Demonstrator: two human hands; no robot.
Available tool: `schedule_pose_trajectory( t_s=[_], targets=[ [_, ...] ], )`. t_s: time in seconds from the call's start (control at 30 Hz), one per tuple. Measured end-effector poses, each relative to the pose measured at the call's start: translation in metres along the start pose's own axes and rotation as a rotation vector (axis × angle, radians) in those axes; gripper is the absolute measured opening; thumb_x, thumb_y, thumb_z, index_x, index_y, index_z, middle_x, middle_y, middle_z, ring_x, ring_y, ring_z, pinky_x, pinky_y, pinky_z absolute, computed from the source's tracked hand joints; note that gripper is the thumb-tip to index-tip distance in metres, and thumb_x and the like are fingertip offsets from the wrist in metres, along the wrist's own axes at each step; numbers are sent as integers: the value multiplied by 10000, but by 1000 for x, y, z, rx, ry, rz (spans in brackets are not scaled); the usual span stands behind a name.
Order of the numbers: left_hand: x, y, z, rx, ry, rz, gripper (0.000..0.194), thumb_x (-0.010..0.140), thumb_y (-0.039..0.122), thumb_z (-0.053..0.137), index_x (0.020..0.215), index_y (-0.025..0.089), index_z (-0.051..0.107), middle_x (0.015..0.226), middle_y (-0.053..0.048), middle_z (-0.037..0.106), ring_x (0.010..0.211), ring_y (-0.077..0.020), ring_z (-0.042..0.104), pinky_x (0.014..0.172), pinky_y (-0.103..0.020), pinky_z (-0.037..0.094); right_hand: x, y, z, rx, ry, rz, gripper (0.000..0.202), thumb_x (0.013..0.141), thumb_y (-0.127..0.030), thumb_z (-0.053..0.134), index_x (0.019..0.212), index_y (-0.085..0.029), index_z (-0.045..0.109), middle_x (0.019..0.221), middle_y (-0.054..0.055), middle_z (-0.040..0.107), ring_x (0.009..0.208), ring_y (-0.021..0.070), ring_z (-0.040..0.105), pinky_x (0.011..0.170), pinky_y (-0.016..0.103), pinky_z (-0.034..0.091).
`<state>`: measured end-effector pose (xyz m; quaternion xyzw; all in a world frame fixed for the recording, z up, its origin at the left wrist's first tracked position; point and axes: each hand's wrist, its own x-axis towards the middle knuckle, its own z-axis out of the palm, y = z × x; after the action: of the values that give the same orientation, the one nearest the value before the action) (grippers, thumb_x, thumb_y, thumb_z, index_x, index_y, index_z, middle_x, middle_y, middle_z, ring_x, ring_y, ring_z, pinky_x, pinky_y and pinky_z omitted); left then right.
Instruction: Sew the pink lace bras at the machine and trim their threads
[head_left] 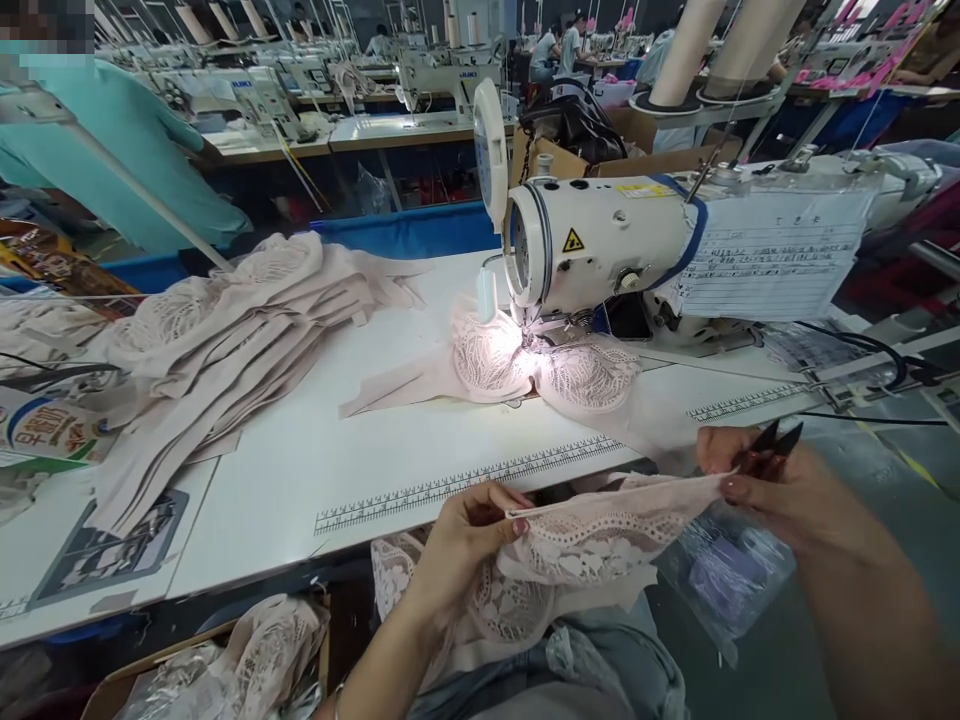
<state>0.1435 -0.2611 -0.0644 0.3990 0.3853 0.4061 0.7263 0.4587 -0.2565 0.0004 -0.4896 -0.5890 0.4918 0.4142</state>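
Observation:
Over my lap, a pale pink lace bra (592,535) is stretched between both hands. My left hand (469,535) is closed, pinching one end of its upper edge between thumb and fingers. At the other end, my right hand (780,495) pinches the edge and also keeps a pair of dark thread snips (772,450) in the palm, blades pointing up. A second lace bra (589,375) lies beneath the needle of the white sewing machine (600,240), lit by its lamp. More lace pieces below my left hand are partly hidden.
A stack of pink bras (247,330) covers the left of the white table (397,450). A printed ruler (480,480) runs along the front edge. Below left stands a carton (120,690) with lace pieces; a plastic bag (731,575) is at lower right. A person in teal (112,150) is behind left.

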Motion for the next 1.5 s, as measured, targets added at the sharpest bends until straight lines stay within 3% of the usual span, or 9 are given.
schedule_pose_trajectory(
  t_s=[0.1,0.17,0.23,0.37,0.63,0.77,0.97,1.2,1.5],
  targets=[
    [3,8,14,259,-274,107,263,883,304,711,1126,211,671,1295,-138,619,1181,-277,597,963,-389,502,-4,-11,14,-153,-132,93,288,853,-468,709,713,-223,652,629,-8,471,554,130,405,497,278,311],
    [6,10,32,398,-354,255,309,912,282,669,1213,223,632,1303,-132,590,1236,-273,544,1034,-392,446,-6,-18,33,-296,-204,154,237,886,-422,672,756,-225,646,662,-8,505,574,129,426,515,267,337],
    [11,8,50,438,-302,334,132,933,306,637,1001,198,671,1083,-105,624,1055,-234,589,920,-343,476,-6,-24,52,-389,-221,150,214,909,-366,629,752,-221,625,698,-3,542,567,121,439,505,253,348],
    [18,-4,69,423,-144,372,277,957,340,594,726,187,577,810,-34,521,774,-172,520,687,-279,425,-7,-28,67,-474,-132,62,179,900,-312,614,743,-224,619,708,2,585,536,113,463,478,245,358],
    [23,-8,70,520,-103,374,216,937,338,615,799,184,677,817,-54,605,780,-178,533,680,-274,402,-6,-23,60,-456,-88,94,166,900,-321,607,788,-240,700,736,13,643,581,132,524,499,248,399],
    [26,-4,69,457,-92,225,279,909,396,646,770,179,752,669,-41,639,726,-177,479,708,-289,377,-6,-21,60,-413,-67,109,215,920,-388,600,815,-236,710,703,9,636,526,121,519,473,241,402],
    [29,-1,64,201,-58,-20,468,758,591,750,736,125,717,632,6,516,574,-102,395,547,-246,287,-15,-3,58,-331,139,3,376,1007,-488,445,822,-229,646,538,-32,505,445,115,446,447,247,348],
    [28,-2,66,291,-41,72,354,831,488,716,765,146,771,701,-48,658,713,-160,520,652,-265,371,-15,9,79,-315,60,70,251,947,-475,567,879,-234,582,565,-86,301,477,105,320,459,235,284],
    [29,-3,64,352,-53,97,387,857,518,682,798,152,792,695,-43,633,726,-170,493,735,-296,401,-12,8,78,-355,99,73,244,933,-422,545,797,-223,586,560,-76,330,493,110,347,477,242,292]
  ],
)
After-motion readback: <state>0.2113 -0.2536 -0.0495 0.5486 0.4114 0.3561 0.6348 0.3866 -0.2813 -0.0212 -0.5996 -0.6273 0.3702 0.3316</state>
